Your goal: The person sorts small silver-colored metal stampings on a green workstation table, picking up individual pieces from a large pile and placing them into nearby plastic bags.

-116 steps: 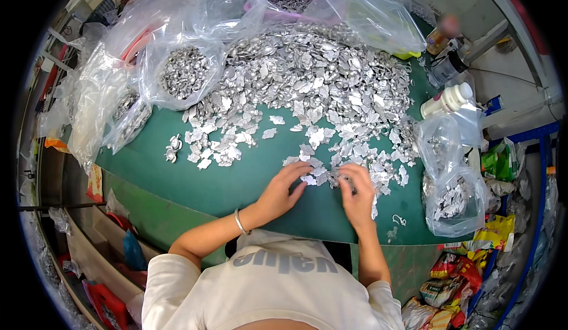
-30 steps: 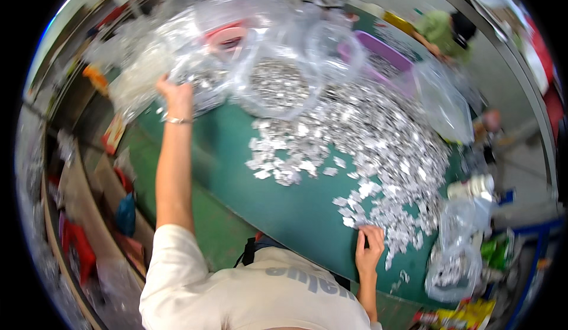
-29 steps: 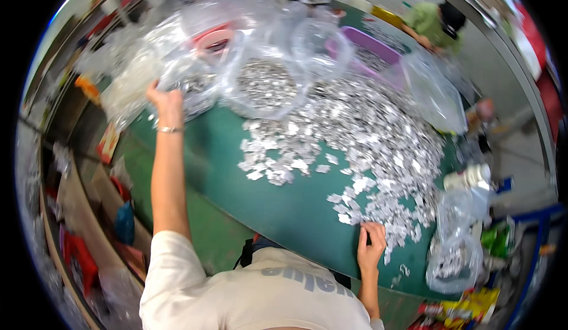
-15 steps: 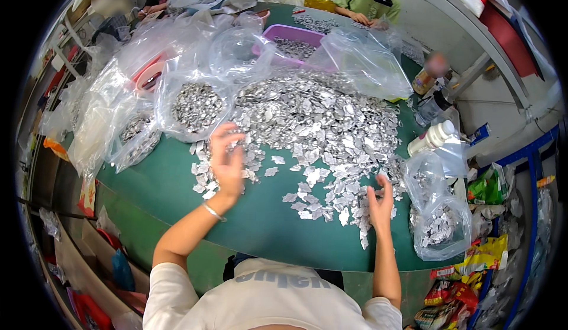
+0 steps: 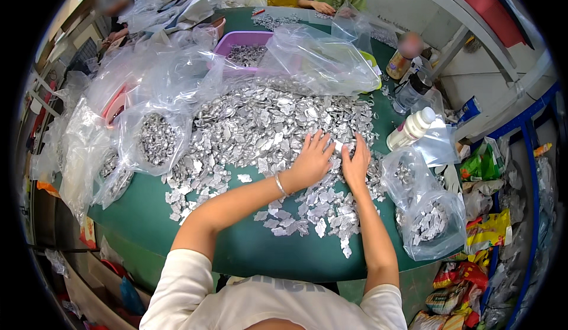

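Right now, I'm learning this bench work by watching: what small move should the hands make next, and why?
Probably draw a few silvery pieces back toward the nearer scatter: the left hand and right hand are both at the heap, where pieces overlap thickly, while the scatter lies thinner and looks easier to separate.

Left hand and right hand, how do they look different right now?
The left hand has a silvery bracelet at its wrist; the right hand has none. The left forearm slants rightward; the right forearm runs steeper. Both hands are at the heap of silvery pieces.
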`<state>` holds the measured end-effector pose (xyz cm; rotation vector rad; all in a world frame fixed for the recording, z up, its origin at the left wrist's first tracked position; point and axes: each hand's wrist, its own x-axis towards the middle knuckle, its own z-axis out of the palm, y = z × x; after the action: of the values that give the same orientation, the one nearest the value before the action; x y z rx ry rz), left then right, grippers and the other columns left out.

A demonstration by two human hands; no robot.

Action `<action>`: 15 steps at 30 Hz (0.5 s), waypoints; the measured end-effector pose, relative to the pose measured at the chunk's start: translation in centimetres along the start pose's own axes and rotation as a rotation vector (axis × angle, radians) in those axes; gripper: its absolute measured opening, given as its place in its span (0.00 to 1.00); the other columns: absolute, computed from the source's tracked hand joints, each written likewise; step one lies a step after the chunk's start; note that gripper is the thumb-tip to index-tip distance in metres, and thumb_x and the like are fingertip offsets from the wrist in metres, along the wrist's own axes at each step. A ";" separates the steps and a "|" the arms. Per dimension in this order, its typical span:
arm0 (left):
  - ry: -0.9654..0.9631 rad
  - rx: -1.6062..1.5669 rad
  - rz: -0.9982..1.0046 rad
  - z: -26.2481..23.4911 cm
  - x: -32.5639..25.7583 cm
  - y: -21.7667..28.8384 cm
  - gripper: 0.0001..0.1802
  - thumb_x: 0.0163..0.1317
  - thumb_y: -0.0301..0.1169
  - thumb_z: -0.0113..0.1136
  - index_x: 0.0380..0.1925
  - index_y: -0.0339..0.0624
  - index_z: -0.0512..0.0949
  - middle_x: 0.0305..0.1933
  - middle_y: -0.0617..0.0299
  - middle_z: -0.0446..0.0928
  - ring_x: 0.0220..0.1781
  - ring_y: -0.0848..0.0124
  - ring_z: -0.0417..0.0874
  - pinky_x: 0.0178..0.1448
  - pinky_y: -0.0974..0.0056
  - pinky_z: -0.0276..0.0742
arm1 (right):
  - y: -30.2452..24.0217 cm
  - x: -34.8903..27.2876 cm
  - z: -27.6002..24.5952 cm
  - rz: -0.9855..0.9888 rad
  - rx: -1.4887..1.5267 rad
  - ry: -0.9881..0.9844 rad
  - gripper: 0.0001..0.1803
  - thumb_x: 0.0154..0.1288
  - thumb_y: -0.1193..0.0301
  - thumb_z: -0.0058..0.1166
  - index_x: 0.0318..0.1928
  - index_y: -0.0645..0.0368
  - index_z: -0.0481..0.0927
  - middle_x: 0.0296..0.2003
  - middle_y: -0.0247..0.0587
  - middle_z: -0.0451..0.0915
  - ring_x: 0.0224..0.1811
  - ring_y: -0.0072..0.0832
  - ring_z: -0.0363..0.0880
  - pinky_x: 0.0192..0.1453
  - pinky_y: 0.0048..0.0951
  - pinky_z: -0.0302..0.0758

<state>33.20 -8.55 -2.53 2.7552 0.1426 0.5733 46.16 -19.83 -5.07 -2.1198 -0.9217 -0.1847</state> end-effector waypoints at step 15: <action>-0.044 -0.142 0.106 -3.1 -4.5 1.2 0.26 0.51 0.26 0.63 0.53 0.42 0.71 0.59 0.52 0.67 0.62 0.52 0.65 0.69 0.44 0.56 | -5.0 -6.2 -2.1 -0.143 0.154 -0.022 0.10 0.64 0.75 0.47 0.46 0.60 0.74 0.54 0.47 0.72 0.62 0.48 0.64 0.70 0.53 0.50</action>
<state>27.86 -9.54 -1.13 2.6468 -0.0529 0.5277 38.65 -22.66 -3.14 -1.9194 -1.0668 -0.1571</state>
